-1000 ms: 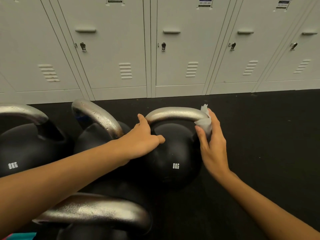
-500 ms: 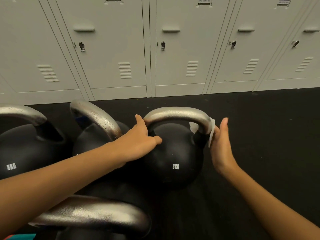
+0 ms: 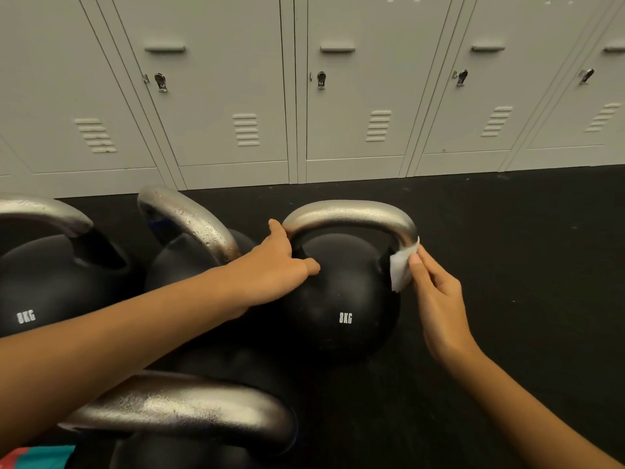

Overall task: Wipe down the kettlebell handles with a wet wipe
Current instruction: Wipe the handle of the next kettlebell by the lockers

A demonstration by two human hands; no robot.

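Four black round cast-iron kettlebells with silvery metal handles sit clustered on the dark rubber floor in front of us, and we are working on the rightmost one, the black 8KG kettlebell. Our left hand lies on its top at the left foot of the silver arched handle, fingers fairly straight and spread over the black ball, thumb pointing right across it, so that grip is open and simply resting there. Our right hand is at the opposite side, its grip pinching a small white wet wipe between thumb and fingertips. The wipe lies against the right leg of the handle, just where the silver bend meets the black body, and it sits at the very tip of the fingers, to their left, with the palm well clear of the metal. The second kettlebell handle to the left is speckled with droplets. Another 8KG kettlebell stands at the far left, and a fourth kettlebell handle is close under our left forearm. Behind everything runs a row of pale grey metal lockers with small latches and vent slots. A scrap of teal and red fabric shows at the bottom left corner.
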